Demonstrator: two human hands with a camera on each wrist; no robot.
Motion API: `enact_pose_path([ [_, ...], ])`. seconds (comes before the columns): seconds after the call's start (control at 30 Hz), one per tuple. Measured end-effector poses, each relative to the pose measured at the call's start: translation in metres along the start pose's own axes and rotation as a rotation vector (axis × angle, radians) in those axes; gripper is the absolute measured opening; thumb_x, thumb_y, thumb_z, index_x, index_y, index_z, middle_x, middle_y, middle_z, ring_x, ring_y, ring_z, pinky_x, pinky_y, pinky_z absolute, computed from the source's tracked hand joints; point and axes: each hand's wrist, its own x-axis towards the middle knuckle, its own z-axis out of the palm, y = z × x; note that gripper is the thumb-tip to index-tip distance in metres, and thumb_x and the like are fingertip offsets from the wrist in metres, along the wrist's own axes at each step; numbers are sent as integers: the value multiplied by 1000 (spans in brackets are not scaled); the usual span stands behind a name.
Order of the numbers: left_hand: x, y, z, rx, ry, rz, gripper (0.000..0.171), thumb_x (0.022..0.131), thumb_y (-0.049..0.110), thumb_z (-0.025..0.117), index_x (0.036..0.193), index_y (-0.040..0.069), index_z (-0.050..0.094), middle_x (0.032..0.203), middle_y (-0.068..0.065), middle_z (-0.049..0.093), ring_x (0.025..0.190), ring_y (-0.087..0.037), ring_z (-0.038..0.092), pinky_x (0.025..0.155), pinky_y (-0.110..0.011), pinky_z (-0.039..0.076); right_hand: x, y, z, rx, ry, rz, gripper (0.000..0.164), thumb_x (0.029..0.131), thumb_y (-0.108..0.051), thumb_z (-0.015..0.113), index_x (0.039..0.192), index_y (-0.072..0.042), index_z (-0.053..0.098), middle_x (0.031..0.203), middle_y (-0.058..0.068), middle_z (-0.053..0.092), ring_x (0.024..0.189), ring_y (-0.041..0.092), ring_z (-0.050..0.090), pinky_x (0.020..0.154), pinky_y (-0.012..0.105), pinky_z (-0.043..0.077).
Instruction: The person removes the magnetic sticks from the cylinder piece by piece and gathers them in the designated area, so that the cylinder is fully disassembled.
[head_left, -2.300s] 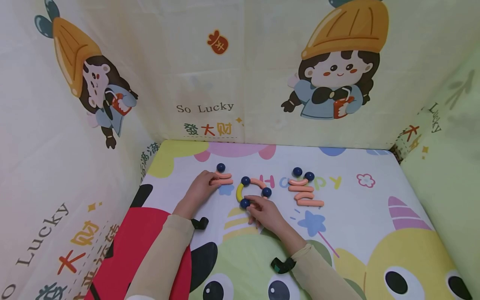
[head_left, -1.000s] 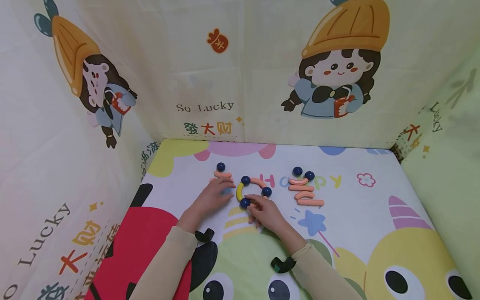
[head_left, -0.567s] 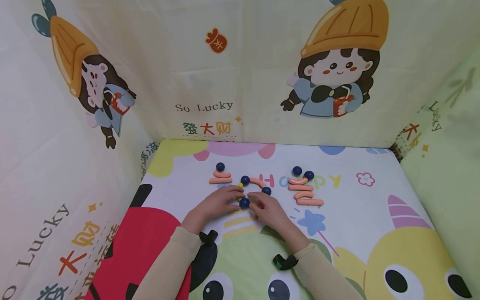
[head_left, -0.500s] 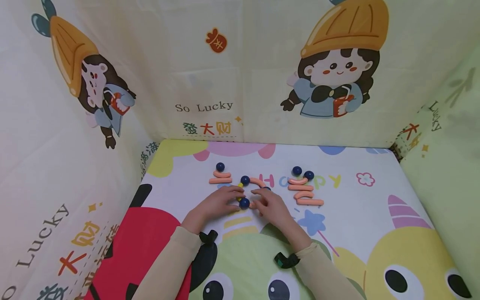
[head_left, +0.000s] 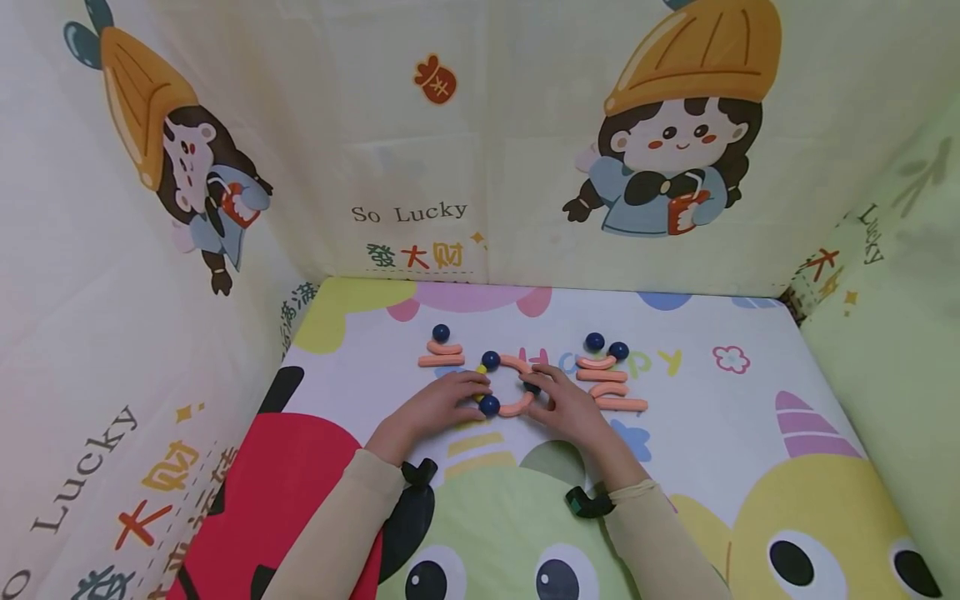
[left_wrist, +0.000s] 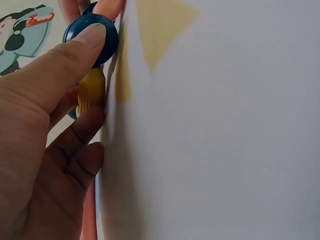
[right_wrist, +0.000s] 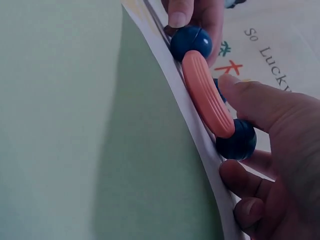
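Observation:
A ring of three navy balls and curved rods lies on the printed mat; its lower pink rod [head_left: 514, 409] and upper pink rod [head_left: 516, 362] show beside a partly covered yellow rod [left_wrist: 91, 89]. My left hand [head_left: 431, 412] holds the ring's left side, its thumb pressed on the lower-left ball [left_wrist: 107, 47] and its fingers over the yellow rod. Around the right-hand ball [right_wrist: 237, 142] curls my right hand [head_left: 573, 408], thumb by the lower pink rod and index finger over the ball, which it partly hides.
Left and behind the ring, a navy ball [head_left: 441, 332] tops a pink curved rod and a straight rod [head_left: 441, 361]. To the right, two navy balls, including one [head_left: 618, 350], sit above several stacked pink rods [head_left: 602, 376]. Printed cloth walls [head_left: 525, 167] enclose the mat.
My left hand has moved from the left-hand rods to the ring's left side. My right hand has shifted right, from beside the lower-left ball to the right-hand ball, uncovering the lower pink rod.

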Motion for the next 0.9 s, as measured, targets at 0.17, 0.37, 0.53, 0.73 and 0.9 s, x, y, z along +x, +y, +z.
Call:
enact_pose_path([
  [0.17, 3, -1, 2, -37, 2, -19, 44, 92, 45, 67, 131, 24, 64, 143, 7, 52, 135, -15, 46, 114, -36, 38, 0, 1, 4, -64, 16, 9, 54, 93, -47, 65, 144, -36, 50, 153, 0, 42, 108, 24, 66, 86, 47, 52],
  [0.37, 4, -2, 3, -55, 13, -27, 44, 90, 47, 68, 128, 24, 65, 142, 6, 53, 133, -15, 48, 113, -37, 39, 1, 1, 6, -71, 39, 5, 51, 93, -45, 65, 141, -37, 52, 150, 0, 46, 115, 26, 64, 89, 48, 53],
  [0.53, 6, -3, 4, -58, 31, -31, 46, 88, 50, 69, 126, 23, 66, 139, 6, 54, 130, -15, 50, 112, -38, 41, 1, 1, 7, -64, 55, 10, 49, 93, -44, 65, 140, -37, 53, 150, -1, 47, 112, 24, 66, 87, 47, 53],
  [0.73, 6, -1, 2, -85, 36, -60, 41, 86, 51, 71, 118, 26, 67, 135, 8, 55, 124, -13, 52, 111, -36, 42, 2, 3, 8, -59, 58, 11, 49, 95, -44, 63, 141, -34, 52, 150, -3, 46, 111, 23, 66, 87, 47, 53],
  [0.9, 6, -1, 0, -88, 27, -58, 37, 85, 52, 72, 113, 27, 66, 133, 8, 55, 124, -12, 52, 110, -36, 42, 1, 3, 9, -53, 62, 2, 50, 95, -45, 63, 141, -33, 53, 149, -2, 47, 114, 25, 65, 88, 48, 53],
])
